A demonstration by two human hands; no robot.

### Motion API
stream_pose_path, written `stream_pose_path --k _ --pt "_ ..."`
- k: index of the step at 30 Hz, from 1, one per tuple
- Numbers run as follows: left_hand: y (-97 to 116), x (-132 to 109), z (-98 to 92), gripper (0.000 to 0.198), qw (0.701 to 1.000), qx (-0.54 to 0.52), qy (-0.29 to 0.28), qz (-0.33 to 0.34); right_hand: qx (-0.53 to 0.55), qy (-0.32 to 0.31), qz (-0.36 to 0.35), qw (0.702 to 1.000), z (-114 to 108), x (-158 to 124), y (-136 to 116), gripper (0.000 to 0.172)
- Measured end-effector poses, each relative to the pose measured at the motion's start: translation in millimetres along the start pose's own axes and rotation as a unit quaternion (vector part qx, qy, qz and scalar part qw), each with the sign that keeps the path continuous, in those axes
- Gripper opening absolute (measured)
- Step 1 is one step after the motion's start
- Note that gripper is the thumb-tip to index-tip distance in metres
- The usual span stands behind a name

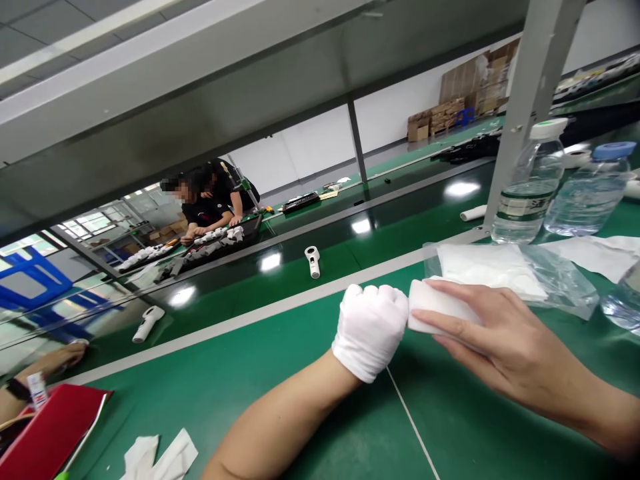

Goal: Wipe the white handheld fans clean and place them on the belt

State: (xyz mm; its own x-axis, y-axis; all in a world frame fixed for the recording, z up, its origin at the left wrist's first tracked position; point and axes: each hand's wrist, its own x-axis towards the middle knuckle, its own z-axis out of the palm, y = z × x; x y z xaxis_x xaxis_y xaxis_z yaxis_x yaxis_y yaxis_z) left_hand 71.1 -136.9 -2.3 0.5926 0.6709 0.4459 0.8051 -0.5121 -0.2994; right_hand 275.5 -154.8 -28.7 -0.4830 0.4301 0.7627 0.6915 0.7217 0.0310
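Observation:
My left hand [371, 327], in a white fabric glove, is closed in a fist above the green tabletop. Whatever its fingers may hold is hidden behind the back of the glove. Bare and to its right, my right hand [505, 333] grips a smooth white block-shaped piece [427, 308] between thumb and fingers. One end of that piece is right beside the gloved knuckles; I cannot tell whether they touch. Behind my right hand lies a clear plastic bag [565, 283] with white wipes [490, 270] in it.
White handheld devices [313, 262] lie on the dark green conveyor [340, 233] beyond the grey rail. Two water bottles [530, 183] stand by a metal post [525, 100] at right. A red folder [55, 427] and white scraps [160, 457] lie at left. People [215, 200] work across the line.

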Motion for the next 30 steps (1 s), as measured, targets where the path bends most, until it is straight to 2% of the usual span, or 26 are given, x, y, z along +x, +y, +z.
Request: stream_pose_path --k 3,5,7,8,9,10,11,13,15,16,17,18,19,21,23,27,30 --pt "1.1 0.7 3.2 0.027 0.999 -0.035 -0.013 0.01 -0.018 -0.02 0.049 0.998 0.0 -1.8 4.4 0.036" --pt "1.4 2.2 4.4 0.024 0.997 -0.077 -0.032 -0.008 -0.008 -0.026 0.097 0.995 0.9 -4.2 9.4 0.038" --pt "2.6 4.0 4.0 0.017 0.977 -0.196 -0.057 -0.058 0.02 -0.015 0.137 0.99 1.3 -5.8 12.8 0.039" --pt "3.7 4.8 3.0 0.012 0.949 -0.292 -0.073 -0.093 0.034 -0.002 0.153 0.988 1.3 -6.1 13.5 0.04" --pt "5.2 5.5 1.6 0.014 0.901 -0.403 -0.095 -0.129 0.046 0.013 0.168 0.985 1.3 -6.0 13.6 0.04" --pt "6.9 6.1 0.0 0.022 0.835 -0.511 -0.129 -0.158 0.053 0.029 0.181 0.982 1.1 -5.7 13.2 0.04" --pt "8.8 6.6 -1.7 0.028 0.755 -0.606 -0.172 -0.182 0.056 0.041 0.192 0.979 1.1 -5.2 12.4 0.04" --pt "12.4 7.4 -4.3 0.031 0.576 -0.75 -0.243 -0.219 0.056 0.052 0.197 0.977 1.5 -4.4 10.4 0.039" --pt "14.5 8.1 -4.6 0.032 0.399 -0.842 -0.264 -0.249 0.057 0.05 0.178 0.981 2.7 -4.1 8.3 0.04" --pt "14.7 8.5 -3.9 0.033 0.323 -0.872 -0.258 -0.262 0.056 0.044 0.164 0.984 3.5 -4.0 7.3 0.041" --pt "14.6 9.0 -2.9 0.036 0.262 -0.891 -0.25 -0.274 0.053 0.035 0.15 0.987 4.3 -4.1 6.2 0.042" --pt "14.1 9.5 -1.8 0.041 0.22 -0.899 -0.249 -0.285 0.046 0.026 0.137 0.989 5.0 -4.1 4.9 0.043" --pt "13.6 10.1 -0.9 0.045 0.195 -0.902 -0.25 -0.294 0.036 0.018 0.124 0.991 5.5 -4.0 3.4 0.044" --pt "13.1 11.4 -0.4 0.053 0.174 -0.901 -0.237 -0.319 0.017 0.007 0.099 0.995 6.1 -3.5 -0.2 0.044" --pt "13.5 12.8 -1.7 0.056 0.169 -0.903 -0.212 -0.334 0.015 0.002 0.071 0.997 6.5 -2.6 -4.7 0.044" --pt "13.7 15.5 -4.3 0.053 0.147 -0.921 -0.163 -0.323 0.061 -0.017 0.023 0.998 7.9 -1.5 -15.5 0.046" --pt "11.5 16.9 -4.4 0.045 0.138 -0.904 -0.125 -0.384 0.086 -0.036 -0.024 0.995 8.9 -2.4 -22.7 0.048"
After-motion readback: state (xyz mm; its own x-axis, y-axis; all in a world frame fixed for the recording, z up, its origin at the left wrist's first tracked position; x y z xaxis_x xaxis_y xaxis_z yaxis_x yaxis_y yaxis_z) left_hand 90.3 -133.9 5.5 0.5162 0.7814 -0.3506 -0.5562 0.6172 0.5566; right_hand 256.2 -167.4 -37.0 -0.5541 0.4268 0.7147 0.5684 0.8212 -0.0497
